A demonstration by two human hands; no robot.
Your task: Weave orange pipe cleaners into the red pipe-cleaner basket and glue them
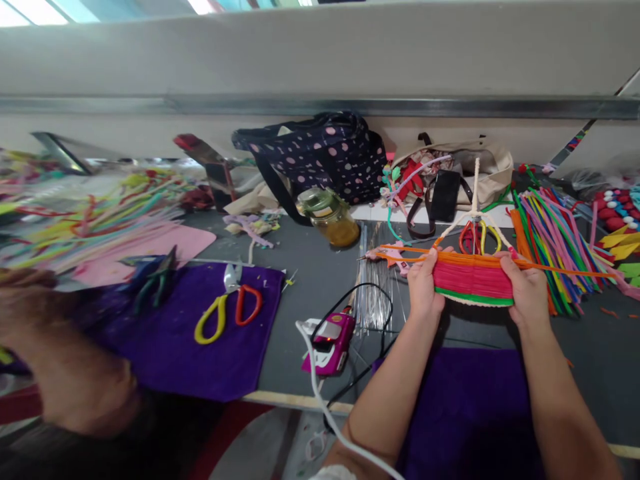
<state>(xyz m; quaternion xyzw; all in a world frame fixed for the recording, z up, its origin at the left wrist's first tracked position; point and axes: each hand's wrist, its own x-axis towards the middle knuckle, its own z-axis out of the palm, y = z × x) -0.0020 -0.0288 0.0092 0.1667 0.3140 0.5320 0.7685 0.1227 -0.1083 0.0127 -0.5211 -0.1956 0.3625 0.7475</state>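
Note:
My left hand (423,287) and my right hand (526,288) grip the two ends of a woven pipe-cleaner piece (473,279), pink and red with a green edge, held above the grey table (320,280). An orange pipe cleaner (560,268) runs across its top and sticks out past both hands. White stems rise from the piece to a point behind it. Both hands are closed on the piece.
A heap of coloured pipe cleaners (550,233) lies right of my hands. A pink glue gun (333,341) with its cable, a glass jar (331,217), scissors (227,308) on a purple cloth (200,340), a polka-dot bag (320,157). Another person's blurred arm (65,360) is at the left.

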